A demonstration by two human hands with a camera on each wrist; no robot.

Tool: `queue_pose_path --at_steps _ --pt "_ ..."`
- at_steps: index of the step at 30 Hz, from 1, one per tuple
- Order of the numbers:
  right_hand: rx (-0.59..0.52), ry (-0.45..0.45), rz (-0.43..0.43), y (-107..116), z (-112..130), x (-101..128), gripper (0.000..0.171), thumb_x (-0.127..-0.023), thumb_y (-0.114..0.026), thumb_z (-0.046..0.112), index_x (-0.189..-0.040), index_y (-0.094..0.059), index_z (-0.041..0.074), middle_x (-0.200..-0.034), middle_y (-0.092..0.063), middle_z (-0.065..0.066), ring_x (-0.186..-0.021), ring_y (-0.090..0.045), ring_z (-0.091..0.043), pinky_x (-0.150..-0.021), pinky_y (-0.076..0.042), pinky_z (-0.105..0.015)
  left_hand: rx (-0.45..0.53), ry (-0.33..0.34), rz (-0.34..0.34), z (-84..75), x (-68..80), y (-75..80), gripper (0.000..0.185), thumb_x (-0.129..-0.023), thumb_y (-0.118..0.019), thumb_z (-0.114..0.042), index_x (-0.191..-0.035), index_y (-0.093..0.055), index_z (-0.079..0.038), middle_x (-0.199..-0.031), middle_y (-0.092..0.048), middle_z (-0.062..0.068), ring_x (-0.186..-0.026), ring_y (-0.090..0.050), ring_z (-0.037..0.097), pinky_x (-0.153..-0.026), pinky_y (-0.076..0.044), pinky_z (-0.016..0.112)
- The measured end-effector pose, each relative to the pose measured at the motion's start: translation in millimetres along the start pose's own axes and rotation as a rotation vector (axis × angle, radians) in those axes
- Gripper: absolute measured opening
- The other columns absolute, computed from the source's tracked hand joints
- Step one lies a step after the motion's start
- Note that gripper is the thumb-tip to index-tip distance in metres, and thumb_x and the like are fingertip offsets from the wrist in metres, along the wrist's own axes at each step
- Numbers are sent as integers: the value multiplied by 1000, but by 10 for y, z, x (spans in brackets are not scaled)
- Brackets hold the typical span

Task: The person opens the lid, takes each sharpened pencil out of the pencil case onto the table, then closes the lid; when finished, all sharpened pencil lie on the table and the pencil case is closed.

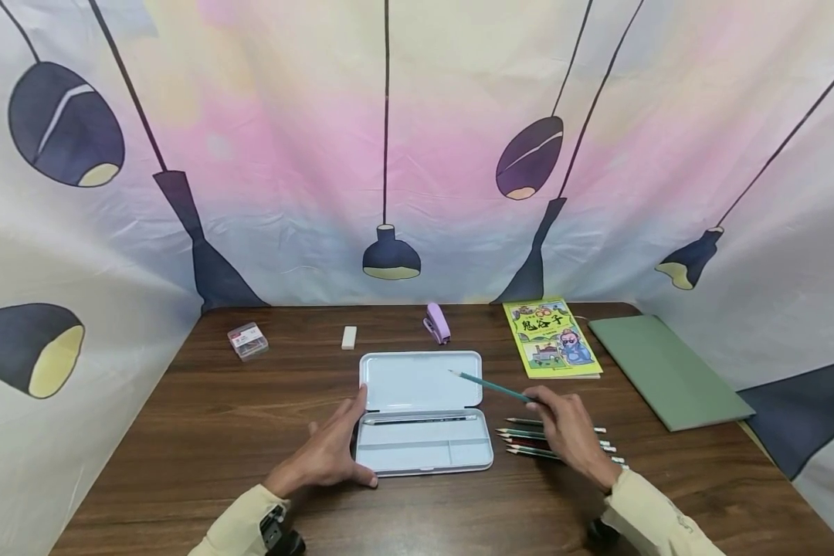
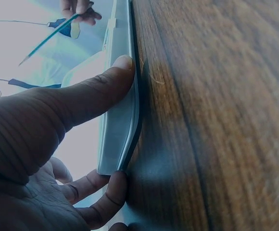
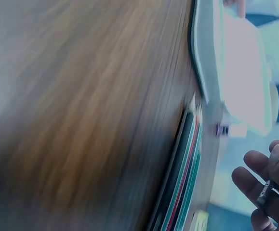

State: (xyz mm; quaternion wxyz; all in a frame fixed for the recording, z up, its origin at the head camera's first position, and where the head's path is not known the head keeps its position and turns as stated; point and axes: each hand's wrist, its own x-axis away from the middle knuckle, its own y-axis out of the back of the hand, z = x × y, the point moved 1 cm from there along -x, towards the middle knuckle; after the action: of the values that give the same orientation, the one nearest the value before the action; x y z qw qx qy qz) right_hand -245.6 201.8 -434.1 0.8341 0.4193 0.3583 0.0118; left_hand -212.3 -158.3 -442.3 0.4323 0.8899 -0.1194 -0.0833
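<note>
A white pencil case (image 1: 417, 461) lies open on the table, its lid (image 1: 420, 378) folded back. One pencil (image 1: 417, 420) rests along its upper compartment. My left hand (image 1: 330, 448) grips the case's left end, the thumb (image 2: 115, 79) on the front side and the fingers round the corner. My right hand (image 1: 570, 428) pinches a green pencil (image 1: 489, 384) near its rear end, the sharpened tip pointing left over the lid. Below that hand several pencils (image 3: 185, 168) lie side by side on the table, to the right of the case, partly hidden by the hand in the head view.
Behind the case are a white eraser (image 1: 349, 337) and a purple stapler (image 1: 436, 323). A small clear box (image 1: 248, 341) sits at the back left. To the right lie a yellow booklet (image 1: 552, 340) and a green folder (image 1: 670, 371). A printed curtain (image 1: 306, 154) hangs behind the table.
</note>
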Motion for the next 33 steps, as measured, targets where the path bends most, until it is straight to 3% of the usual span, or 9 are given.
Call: queue_pose_path --at_steps 18,20,23,27,33 --pt "125 -189 0 485 -357 441 16 -86 -58 1 -98 -63 10 -58 -55 6 -40 -28 1 -41 -28 -20 -10 1 3 -3 -14 7 131 -44 -90 -31 -146 -12 -6 -133 -39 18 -122 -37 32 -83 -8 77" --pt "140 -185 4 519 -377 490 16 -85 -60 0 -96 -64 10 -59 -55 6 -41 -29 1 -42 -29 -20 -8 -1 0 -5 -7 -1 131 -44 -90 -31 -146 -12 -6 -132 -39 18 -122 -37 32 -83 -8 77" --pt "173 -164 8 558 -390 566 16 -80 -65 -1 -93 -66 9 -70 -62 2 -46 -42 -1 -45 -37 -23 -6 -2 -3 -10 2 -2 131 -44 -90 -30 -146 -12 -6 -133 -39 18 -122 -37 33 -84 -9 77" --pt "267 -186 26 606 -384 682 16 -76 -69 2 -90 -69 10 -84 -64 -1 -65 -57 -13 -62 -42 -36 -14 -10 -4 -14 -6 4 130 -44 -90 -31 -146 -12 -5 -132 -39 18 -121 -38 32 -84 -10 76" --pt "377 -163 44 647 -382 870 19 -66 -77 7 -83 -72 15 -77 -55 8 -65 -51 -13 -61 -33 -36 -15 -31 -10 -10 -12 4 131 -44 -90 -34 -145 -13 -3 -132 -39 20 -120 -38 34 -82 -12 76"
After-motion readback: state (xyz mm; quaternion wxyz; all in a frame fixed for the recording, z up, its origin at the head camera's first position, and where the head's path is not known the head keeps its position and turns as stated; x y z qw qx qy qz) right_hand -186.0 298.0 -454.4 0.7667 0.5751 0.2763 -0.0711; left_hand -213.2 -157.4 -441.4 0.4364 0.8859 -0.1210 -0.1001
